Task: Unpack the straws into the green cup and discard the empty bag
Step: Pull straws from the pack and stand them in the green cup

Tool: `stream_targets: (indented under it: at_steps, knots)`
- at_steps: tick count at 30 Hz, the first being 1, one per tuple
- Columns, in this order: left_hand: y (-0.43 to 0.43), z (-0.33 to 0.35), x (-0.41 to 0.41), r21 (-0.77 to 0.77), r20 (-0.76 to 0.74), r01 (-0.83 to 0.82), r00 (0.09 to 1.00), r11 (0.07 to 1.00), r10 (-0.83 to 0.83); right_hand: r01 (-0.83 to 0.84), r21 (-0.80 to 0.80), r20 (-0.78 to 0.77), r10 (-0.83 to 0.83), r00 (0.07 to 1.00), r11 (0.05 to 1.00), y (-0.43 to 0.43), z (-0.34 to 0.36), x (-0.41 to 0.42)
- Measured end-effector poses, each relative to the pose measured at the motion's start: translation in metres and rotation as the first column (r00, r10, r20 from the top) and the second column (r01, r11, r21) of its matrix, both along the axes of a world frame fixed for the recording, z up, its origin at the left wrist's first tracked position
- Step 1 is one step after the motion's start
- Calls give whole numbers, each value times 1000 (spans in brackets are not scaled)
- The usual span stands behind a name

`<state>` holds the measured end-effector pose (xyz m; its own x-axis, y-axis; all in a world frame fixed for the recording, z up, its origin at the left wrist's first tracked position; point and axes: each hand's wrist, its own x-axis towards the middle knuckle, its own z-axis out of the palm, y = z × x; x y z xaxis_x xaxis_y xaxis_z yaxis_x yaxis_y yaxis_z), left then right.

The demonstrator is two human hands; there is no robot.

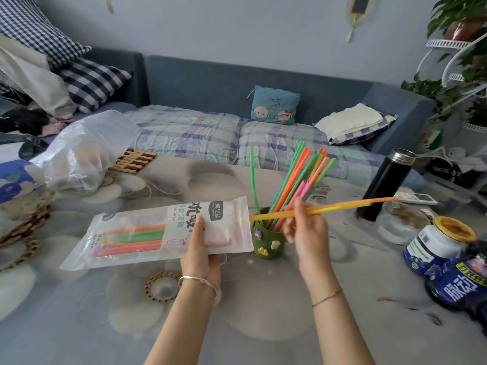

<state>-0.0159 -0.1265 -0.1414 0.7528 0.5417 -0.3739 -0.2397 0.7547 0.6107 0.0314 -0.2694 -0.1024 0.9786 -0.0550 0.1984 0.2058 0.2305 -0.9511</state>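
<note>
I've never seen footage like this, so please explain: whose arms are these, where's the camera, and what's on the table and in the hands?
No machine here: these are a person's own bare arms, filmed by one camera worn on their head, looking down. The left hand holds the straw bag, with straws still inside. The right hand pinches a few straws sideways above the green cup, which already holds a bunch of straws. Also on the flowered table: a black flask, a jar and a clear plastic bag.
</note>
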Motion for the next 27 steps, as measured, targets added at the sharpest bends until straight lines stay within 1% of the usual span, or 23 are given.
stream_targets:
  at_steps: [2,5,8,11,13,14,16,17,19,22,24,26,27]
  knots:
    - [7,0,1,-1,22,-28,999,1000,28,149,2,63,-149,987,989,-20,7,12]
    - [14,-1,0,16,40,-20,999,1000,19,268,-53,167,-256,952,962,-41,13,20]
    - [15,-5,2,30,46,12,999,999,-13,330,-222,274,-266,924,918,-46,12,23]
    - [13,-8,5,32,40,29,999,999,-31,387,-473,381,-212,900,792,-43,7,25]
    - [10,-8,5,32,41,31,999,999,-32,363,-597,382,-143,913,715,-38,5,24]
    - [10,-9,5,32,39,32,999,999,-34,325,-654,356,-102,929,683,-36,2,25]
    - [9,-9,4,34,38,43,998,998,-45,215,-754,242,-41,969,621,-32,-5,29]
    - [9,-10,4,36,38,48,998,998,-50,161,-773,176,-36,984,614,-31,-9,31]
    - [8,-9,3,37,43,50,998,998,-52,116,-740,108,-53,993,663,-30,-14,33]
    - [10,-8,2,33,53,39,998,999,-40,89,-572,97,-41,994,815,-25,-13,33]
    - [9,-7,2,46,50,52,997,998,-54,48,-464,64,-21,998,885,-23,-12,33]
    - [9,-7,1,56,49,61,997,997,-64,43,-471,51,-22,998,881,-21,-14,33]
    - [9,-6,1,58,50,62,997,996,-65,63,-518,69,-31,997,853,-21,-15,33]
